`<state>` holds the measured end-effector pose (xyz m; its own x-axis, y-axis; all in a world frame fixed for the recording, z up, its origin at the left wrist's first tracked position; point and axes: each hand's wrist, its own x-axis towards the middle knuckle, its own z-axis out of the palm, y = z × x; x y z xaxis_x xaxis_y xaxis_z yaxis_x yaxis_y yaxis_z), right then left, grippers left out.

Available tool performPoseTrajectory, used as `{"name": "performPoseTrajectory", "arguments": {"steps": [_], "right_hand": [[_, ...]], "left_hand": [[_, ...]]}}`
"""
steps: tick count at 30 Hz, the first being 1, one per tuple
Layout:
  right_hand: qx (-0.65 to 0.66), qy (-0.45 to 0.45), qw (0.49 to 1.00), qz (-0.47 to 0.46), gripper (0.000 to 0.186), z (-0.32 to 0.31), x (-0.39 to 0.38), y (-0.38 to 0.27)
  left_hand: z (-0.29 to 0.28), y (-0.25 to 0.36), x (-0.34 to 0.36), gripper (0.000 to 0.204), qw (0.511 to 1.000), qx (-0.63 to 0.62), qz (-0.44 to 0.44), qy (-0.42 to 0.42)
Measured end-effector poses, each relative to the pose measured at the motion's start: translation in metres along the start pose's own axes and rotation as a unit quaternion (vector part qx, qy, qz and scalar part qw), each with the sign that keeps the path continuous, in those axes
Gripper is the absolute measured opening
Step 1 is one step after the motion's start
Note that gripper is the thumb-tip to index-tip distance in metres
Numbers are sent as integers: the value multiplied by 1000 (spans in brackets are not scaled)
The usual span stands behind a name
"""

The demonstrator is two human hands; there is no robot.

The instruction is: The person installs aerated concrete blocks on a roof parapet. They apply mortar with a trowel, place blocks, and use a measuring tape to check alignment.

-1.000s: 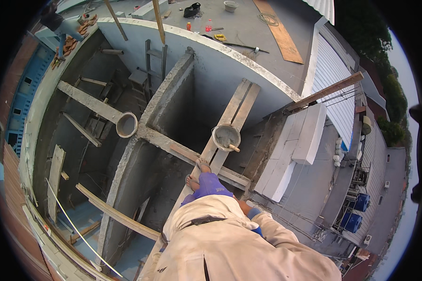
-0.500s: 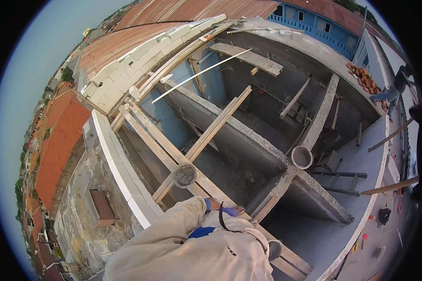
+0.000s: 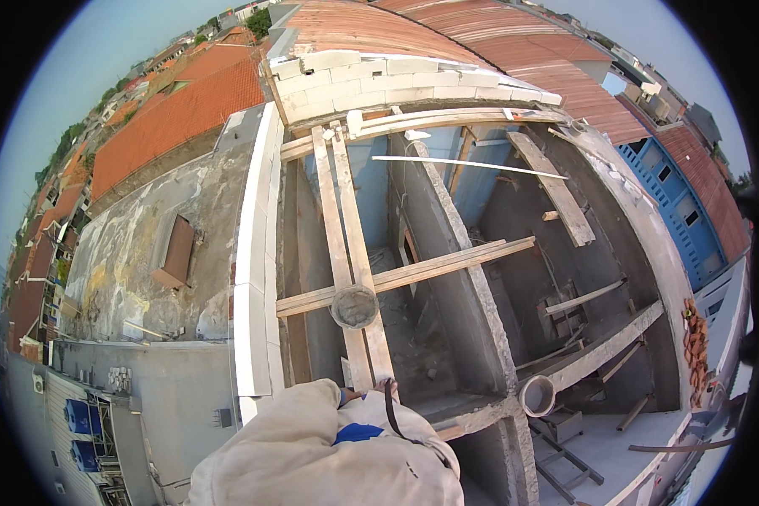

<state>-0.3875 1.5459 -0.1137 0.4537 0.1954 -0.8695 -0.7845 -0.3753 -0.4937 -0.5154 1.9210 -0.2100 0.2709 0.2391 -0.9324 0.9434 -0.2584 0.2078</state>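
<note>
Neither of my hands can be made out. My beige clothing (image 3: 312, 447) fills the lower middle, with a dark strap (image 3: 391, 413) hanging over it and a blue patch of cloth showing. Small bits of skin at its upper edge look like feet on the boards. Just ahead, a round bucket (image 3: 354, 306) of grey mortar stands on long wooden planks (image 3: 333, 202). Other planks (image 3: 447, 266) cross these and reach over a concrete wall top. A second, pale-rimmed bucket (image 3: 537, 396) sits where concrete beams meet.
Deep open rooms drop away between the concrete walls (image 3: 447, 202). White block walls (image 3: 259, 253) edge the left side and the far end (image 3: 379, 88). A thin white strip (image 3: 472, 165) spans a gap. Broken orange tiles (image 3: 696, 354) lie at right; a ladder (image 3: 565, 464) is below.
My view has swung left, so the planks, buckets and walls appear turned and the flat roof at left shows more. The person at the far right is no longer clearly visible.
</note>
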Motion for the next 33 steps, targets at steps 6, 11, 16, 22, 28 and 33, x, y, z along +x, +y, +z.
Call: {"name": "performPoseTrajectory", "arguments": {"steps": [6, 11, 16, 22, 28, 33], "right_hand": [[-22, -6, 1000, -1, 66, 20, 9, -21], [-22, 2, 1000, 12, 65, 37, 18, -32], [-17, 10, 1000, 20, 64, 52, 26, -37], [-10, 22, 1000, 19, 63, 55, 23, -32], [-21, 66, 998, -8, 62, 48, -21, 40], [-173, 78, 981, -41, 61, 63, -25, 118]], "left_hand": [[-28, 49, 19, 68, 983, 150, 107, -6], [-70, 80, 32, 64, 931, 314, 187, 17], [-106, 107, 42, 60, 856, 461, 230, 47], [-102, 140, 69, 48, 880, 424, 197, 82], [-92, 131, 79, 51, 903, 354, 235, -57], [-118, 109, 46, 51, 924, 309, 108, -198]]}}
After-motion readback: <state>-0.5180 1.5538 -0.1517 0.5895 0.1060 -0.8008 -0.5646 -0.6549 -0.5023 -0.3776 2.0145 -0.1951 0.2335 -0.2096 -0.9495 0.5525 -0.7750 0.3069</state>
